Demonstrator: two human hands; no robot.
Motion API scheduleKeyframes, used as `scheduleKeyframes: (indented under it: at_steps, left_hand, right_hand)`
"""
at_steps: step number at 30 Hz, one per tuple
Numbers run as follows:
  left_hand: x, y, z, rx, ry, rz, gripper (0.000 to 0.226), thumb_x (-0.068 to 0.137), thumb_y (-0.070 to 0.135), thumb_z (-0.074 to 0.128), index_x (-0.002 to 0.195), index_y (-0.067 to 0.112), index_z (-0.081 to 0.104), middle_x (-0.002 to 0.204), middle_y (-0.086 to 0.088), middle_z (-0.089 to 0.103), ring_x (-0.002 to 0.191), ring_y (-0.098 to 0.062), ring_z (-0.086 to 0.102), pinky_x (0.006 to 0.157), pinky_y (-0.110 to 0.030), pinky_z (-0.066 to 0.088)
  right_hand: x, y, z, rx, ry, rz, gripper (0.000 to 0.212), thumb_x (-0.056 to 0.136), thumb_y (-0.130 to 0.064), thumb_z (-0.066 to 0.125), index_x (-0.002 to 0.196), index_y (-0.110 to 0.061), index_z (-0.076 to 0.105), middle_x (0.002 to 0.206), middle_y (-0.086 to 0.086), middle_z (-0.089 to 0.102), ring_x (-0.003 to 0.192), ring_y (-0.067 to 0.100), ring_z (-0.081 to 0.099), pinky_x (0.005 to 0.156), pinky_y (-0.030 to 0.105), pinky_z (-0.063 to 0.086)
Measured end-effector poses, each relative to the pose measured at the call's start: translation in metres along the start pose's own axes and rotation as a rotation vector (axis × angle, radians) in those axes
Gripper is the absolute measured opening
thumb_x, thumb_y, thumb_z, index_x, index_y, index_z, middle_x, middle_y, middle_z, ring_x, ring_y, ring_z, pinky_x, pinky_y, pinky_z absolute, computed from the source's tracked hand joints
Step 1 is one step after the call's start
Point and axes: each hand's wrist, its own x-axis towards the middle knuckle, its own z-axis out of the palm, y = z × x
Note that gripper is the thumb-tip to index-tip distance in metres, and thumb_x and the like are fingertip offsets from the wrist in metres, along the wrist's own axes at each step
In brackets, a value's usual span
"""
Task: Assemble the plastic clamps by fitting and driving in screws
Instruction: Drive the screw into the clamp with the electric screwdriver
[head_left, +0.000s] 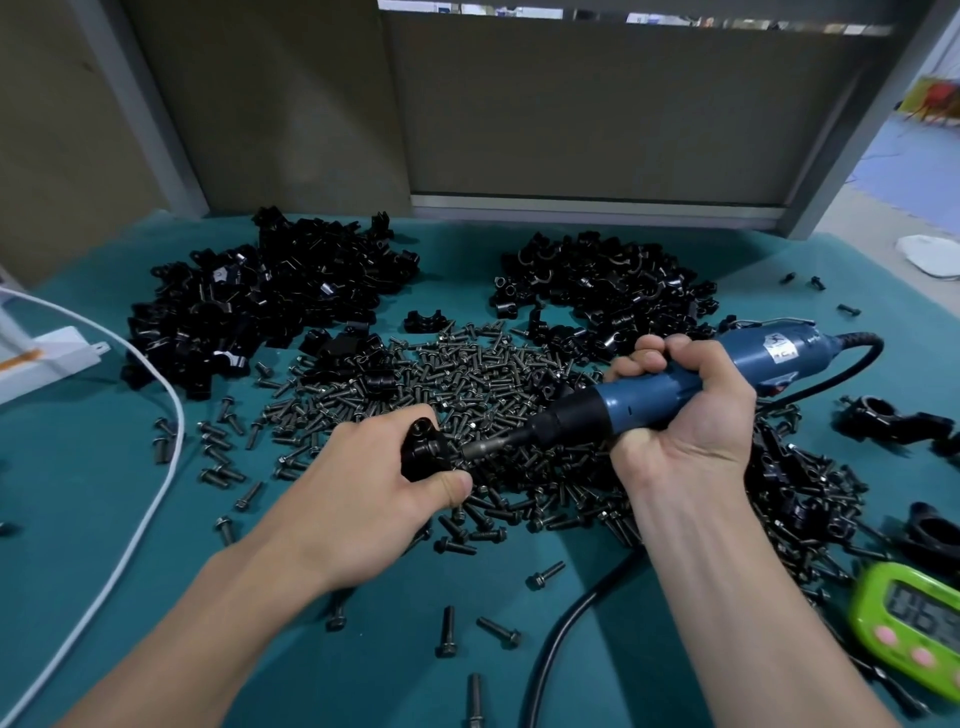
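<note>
right hand (685, 410) grips driver (649, 397), long axis slanting down-left, bit meeting clamp (423, 452) pinched in left hand (374, 499) over screw pile (467, 374).

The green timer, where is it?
In the head view, the green timer sits in the lower right corner, beside the screw pile, right of the right forearm.

Over a teal tabletop (104, 493) strewn with screws (467, 374), the left hand (363, 499) grips a black plastic clamp (423, 449) while the right hand (685, 410) holds a blue electric screwdriver (649, 395), its bit against the clamp.
</note>
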Motion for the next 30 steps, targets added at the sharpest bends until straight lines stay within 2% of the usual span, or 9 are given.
scheduleKeyframes:
  at_steps: [8,12,14,16,20,22,25,27,30]
  left_hand:
    - [-0.001,0.003,-0.004,0.073,0.001,0.015,0.032,0.089,0.05,0.073,0.087,0.027,0.049,0.069,0.007,0.064,0.052,-0.011,0.052,0.048,-0.024,0.042]
    - [-0.001,0.003,-0.01,0.155,0.087,-0.037,0.024,0.088,0.049,0.072,0.09,0.036,0.053,0.07,0.015,0.067,0.052,-0.013,0.058,0.049,-0.038,0.051]
    - [0.0,0.0,-0.012,0.285,0.185,-0.048,0.02,0.084,0.048,0.069,0.089,0.038,0.052,0.065,0.018,0.065,0.046,-0.011,0.056,0.044,-0.032,0.045]
    - [0.001,-0.002,-0.014,0.466,0.303,-0.008,0.017,0.08,0.05,0.062,0.085,0.04,0.05,0.055,0.011,0.056,0.048,-0.002,0.048,0.048,-0.025,0.035]
    - [0.003,-0.003,-0.022,0.617,0.346,0.033,0.025,0.082,0.058,0.052,0.099,0.043,0.061,0.087,0.023,0.054,0.057,-0.007,0.049,0.051,-0.022,0.028]
    - [0.004,-0.004,-0.023,0.579,0.331,0.062,0.021,0.083,0.049,0.064,0.102,0.04,0.063,0.099,0.024,0.053,0.059,-0.003,0.05,0.052,-0.023,0.033]
    - [0.003,-0.002,-0.021,0.441,0.282,0.057,0.024,0.084,0.036,0.073,0.099,0.044,0.057,0.089,0.024,0.055,0.067,-0.001,0.054,0.056,-0.028,0.043]
    - [0.003,0.0,-0.02,0.309,0.252,0.004,0.028,0.081,0.032,0.074,0.096,0.046,0.055,0.083,0.025,0.058,0.067,-0.001,0.057,0.055,-0.024,0.046]
    - [0.004,0.0,-0.018,0.174,0.226,-0.078,0.026,0.079,0.033,0.075,0.092,0.046,0.057,0.075,0.015,0.062,0.071,0.001,0.061,0.044,-0.021,0.048]
  right_hand:
    - [0.001,-0.003,0.0,-0.003,0.006,-0.012,0.018,0.087,0.004,0.052,0.077,-0.011,0.051,0.069,0.006,0.058,0.052,0.012,0.051,0.057,0.025,0.048]
    - [0.002,-0.008,-0.001,-0.007,0.011,-0.021,0.017,0.086,0.005,0.05,0.079,-0.01,0.052,0.07,0.005,0.057,0.053,0.012,0.051,0.056,0.024,0.047]
    - [0.003,-0.01,-0.001,-0.026,0.033,-0.021,0.015,0.086,0.006,0.051,0.083,-0.009,0.053,0.071,0.006,0.057,0.053,0.013,0.052,0.057,0.024,0.048]
    - [0.004,-0.011,-0.001,-0.092,0.068,-0.025,0.015,0.086,0.006,0.053,0.086,-0.009,0.053,0.073,0.007,0.059,0.054,0.014,0.053,0.057,0.025,0.048]
    - [0.004,-0.011,0.003,-0.266,0.121,0.012,0.018,0.089,0.0,0.062,0.099,-0.011,0.052,0.073,0.006,0.061,0.057,0.014,0.057,0.061,0.027,0.051]
    - [0.004,-0.013,0.006,-0.301,0.09,0.079,0.025,0.089,-0.005,0.064,0.108,-0.012,0.05,0.078,0.009,0.064,0.063,0.017,0.061,0.068,0.03,0.055]
    - [0.002,-0.01,0.008,-0.386,0.023,0.179,0.031,0.087,0.003,0.056,0.114,-0.011,0.048,0.094,0.02,0.066,0.081,0.029,0.068,0.084,0.043,0.061]
    - [0.001,-0.004,0.008,-0.51,0.039,0.193,0.029,0.091,0.006,0.056,0.113,-0.011,0.048,0.102,0.024,0.068,0.091,0.033,0.073,0.092,0.052,0.06]
    - [0.003,0.005,0.002,-0.808,0.075,0.111,0.025,0.096,-0.012,0.07,0.116,-0.012,0.054,0.112,0.016,0.071,0.098,0.028,0.075,0.094,0.051,0.06]
